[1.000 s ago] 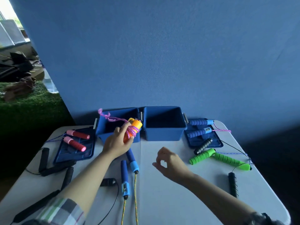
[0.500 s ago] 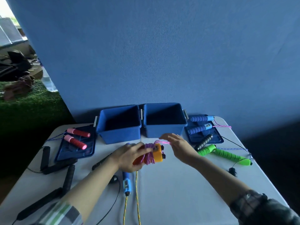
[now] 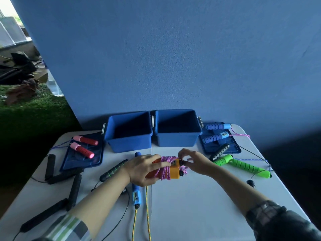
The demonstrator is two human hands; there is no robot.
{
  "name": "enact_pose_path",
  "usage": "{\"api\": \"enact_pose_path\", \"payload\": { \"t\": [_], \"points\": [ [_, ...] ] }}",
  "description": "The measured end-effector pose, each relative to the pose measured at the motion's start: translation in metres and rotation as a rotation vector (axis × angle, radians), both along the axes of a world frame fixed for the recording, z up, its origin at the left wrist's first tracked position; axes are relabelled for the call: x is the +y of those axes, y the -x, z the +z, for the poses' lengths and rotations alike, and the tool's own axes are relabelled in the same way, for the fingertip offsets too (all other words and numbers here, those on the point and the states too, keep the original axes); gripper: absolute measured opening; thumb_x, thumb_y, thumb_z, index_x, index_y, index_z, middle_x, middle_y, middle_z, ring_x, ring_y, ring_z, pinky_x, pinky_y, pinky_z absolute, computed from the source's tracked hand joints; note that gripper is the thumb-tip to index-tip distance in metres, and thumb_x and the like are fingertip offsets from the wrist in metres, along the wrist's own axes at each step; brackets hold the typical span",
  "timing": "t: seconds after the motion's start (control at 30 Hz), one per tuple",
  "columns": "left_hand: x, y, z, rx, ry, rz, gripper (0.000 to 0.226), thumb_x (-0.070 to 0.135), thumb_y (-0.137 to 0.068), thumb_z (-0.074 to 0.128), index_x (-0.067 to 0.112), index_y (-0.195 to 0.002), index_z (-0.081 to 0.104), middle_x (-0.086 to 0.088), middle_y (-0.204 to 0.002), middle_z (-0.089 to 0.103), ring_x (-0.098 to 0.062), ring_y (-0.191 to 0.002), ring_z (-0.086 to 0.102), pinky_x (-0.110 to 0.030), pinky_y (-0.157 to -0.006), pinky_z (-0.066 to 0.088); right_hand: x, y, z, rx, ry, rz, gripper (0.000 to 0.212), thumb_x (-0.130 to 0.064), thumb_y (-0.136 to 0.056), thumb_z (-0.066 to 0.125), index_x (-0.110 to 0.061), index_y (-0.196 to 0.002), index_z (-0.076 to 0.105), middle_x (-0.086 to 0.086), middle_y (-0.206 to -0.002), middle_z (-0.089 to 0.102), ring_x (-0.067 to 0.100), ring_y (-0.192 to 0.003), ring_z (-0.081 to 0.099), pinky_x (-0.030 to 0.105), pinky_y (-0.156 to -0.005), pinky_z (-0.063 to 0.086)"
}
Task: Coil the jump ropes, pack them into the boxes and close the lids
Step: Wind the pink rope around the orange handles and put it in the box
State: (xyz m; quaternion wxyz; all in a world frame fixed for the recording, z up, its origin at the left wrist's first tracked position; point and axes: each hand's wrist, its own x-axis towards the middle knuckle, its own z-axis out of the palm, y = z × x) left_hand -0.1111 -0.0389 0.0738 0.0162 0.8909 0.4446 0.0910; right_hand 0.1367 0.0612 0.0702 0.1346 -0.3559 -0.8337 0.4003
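Observation:
My left hand point(image 3: 145, 168) grips a pair of orange jump-rope handles point(image 3: 174, 170) with pink cord point(image 3: 165, 169) wound round them, held low over the table's middle. At the handles' right end my right hand point(image 3: 194, 162) pinches the pink cord with thumb and fingertips. Two blue boxes stand open and side by side behind the hands, the left box point(image 3: 129, 144) and the right box point(image 3: 176, 140). Their lids lie flat on the table, one point(image 3: 81, 158) to the left and one point(image 3: 220, 145) to the right.
Red-pink handles point(image 3: 83, 146) lie on the left lid, blue handles point(image 3: 215, 132) on the right lid. Green handles point(image 3: 243, 165) lie to the right, black handles point(image 3: 62, 176) to the left. A blue handle point(image 3: 136, 195) with yellow cord and a black-green handle point(image 3: 112, 170) lie under my left arm.
My left hand brought the orange bundle down from the left box to the table's middle. My right hand moved in and took hold of the pink cord's end.

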Motion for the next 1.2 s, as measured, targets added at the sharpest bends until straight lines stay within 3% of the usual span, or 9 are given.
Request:
{"api": "enact_pose_path", "payload": {
  "t": [0.17, 0.37, 0.57, 0.7, 0.83, 0.93, 1.07, 1.13, 1.2],
  "points": [
    [-0.002, 0.005, 0.002, -0.033, -0.037, 0.014, 0.062, 0.042, -0.085, 0.053, 0.040, -0.142, 0.027, -0.010, -0.111, 0.054, -0.026, -0.082, 0.059, -0.040, -0.060, 0.055, -0.003, -0.001, -0.001, -0.011, 0.023, -0.030, 0.018, -0.015, -0.089, 0.062, -0.032, -0.084, 0.059, -0.005, -0.087, 0.065, 0.010, -0.070, 0.060, 0.015, -0.064, 0.047],
    [-0.003, 0.003, -0.001, 0.003, -0.022, -0.044, 0.060, 0.039, -0.082, 0.057, 0.033, -0.137, 0.034, -0.011, -0.107, 0.056, -0.025, -0.077, 0.059, -0.032, -0.056, 0.053, -0.001, -0.001, -0.003, 0.045, -0.116, -0.144, 0.010, -0.012, -0.089, 0.062, -0.016, -0.096, 0.069, -0.009, -0.086, 0.067, 0.012, -0.075, 0.063, 0.007, -0.062, 0.044],
    [-0.001, -0.008, -0.004, -0.138, 0.008, 0.035, 0.059, 0.041, -0.085, 0.057, 0.032, -0.137, 0.031, -0.009, -0.120, 0.052, -0.023, -0.090, 0.060, -0.028, -0.065, 0.053, -0.005, 0.004, -0.014, 0.039, 0.179, -0.148, 0.019, 0.015, -0.077, 0.057, 0.005, -0.090, 0.066, 0.003, -0.074, 0.063, 0.009, -0.066, 0.055, 0.031, -0.067, 0.049],
    [-0.001, -0.008, -0.006, -0.331, 0.037, 0.160, 0.060, 0.041, -0.086, 0.053, 0.036, -0.139, 0.027, -0.006, -0.118, 0.050, -0.019, -0.083, 0.059, -0.032, -0.064, 0.053, -0.015, 0.003, -0.011, 0.178, 0.515, -0.206, 0.009, -0.004, -0.079, 0.072, -0.006, -0.087, 0.072, 0.008, -0.078, 0.073, 0.013, -0.063, 0.061, 0.030, -0.065, 0.053],
    [0.001, -0.015, -0.007, -0.459, 0.036, 0.367, 0.057, 0.052, -0.082, 0.047, 0.047, -0.135, 0.026, 0.003, -0.111, 0.050, -0.012, -0.078, 0.058, -0.028, -0.065, 0.049, -0.026, 0.009, -0.005, 0.201, 0.582, -0.202, 0.011, -0.013, -0.079, 0.075, -0.007, -0.087, 0.071, 0.016, -0.076, 0.069, 0.017, -0.064, 0.066, 0.028, -0.058, 0.047],
    [0.005, -0.019, -0.011, -0.488, 0.042, 0.520, 0.057, 0.056, -0.080, 0.042, 0.046, -0.134, 0.027, 0.004, -0.106, 0.052, -0.019, -0.082, 0.062, -0.035, -0.070, 0.052, -0.032, 0.015, -0.001, 0.230, 0.534, -0.217, 0.015, -0.017, -0.081, 0.073, -0.005, -0.089, 0.071, 0.013, -0.077, 0.069, 0.022, -0.074, 0.071, 0.023, -0.055, 0.041],
    [0.012, -0.021, -0.018, -0.432, 0.083, 0.673, 0.062, 0.062, -0.078, 0.035, 0.045, -0.137, 0.022, 0.000, -0.107, 0.055, -0.025, -0.087, 0.062, -0.040, -0.073, 0.053, -0.039, 0.020, 0.006, 0.159, 0.295, -0.161, 0.022, -0.030, -0.073, 0.078, -0.010, -0.077, 0.070, -0.002, -0.071, 0.061, 0.014, -0.059, 0.063, 0.021, -0.064, 0.046],
    [0.014, -0.022, -0.019, -0.383, 0.127, 0.702, 0.063, 0.063, -0.079, 0.033, 0.048, -0.138, 0.018, -0.001, -0.108, 0.055, -0.026, -0.090, 0.060, -0.040, -0.076, 0.053, -0.039, 0.017, 0.009, 0.119, 0.146, -0.112, 0.025, -0.037, -0.065, 0.080, -0.017, -0.072, 0.068, -0.004, -0.077, 0.061, 0.012, -0.066, 0.061, 0.028, -0.071, 0.049],
    [0.014, -0.021, -0.018, -0.352, 0.165, 0.689, 0.061, 0.063, -0.080, 0.032, 0.050, -0.137, 0.015, 0.000, -0.108, 0.055, -0.026, -0.091, 0.060, -0.042, -0.077, 0.053, -0.037, 0.011, 0.012, 0.101, 0.048, -0.040, 0.022, -0.035, -0.065, 0.082, -0.021, -0.076, 0.069, -0.006, -0.089, 0.061, 0.008, -0.074, 0.059, 0.020, -0.070, 0.045]
  ]
}}
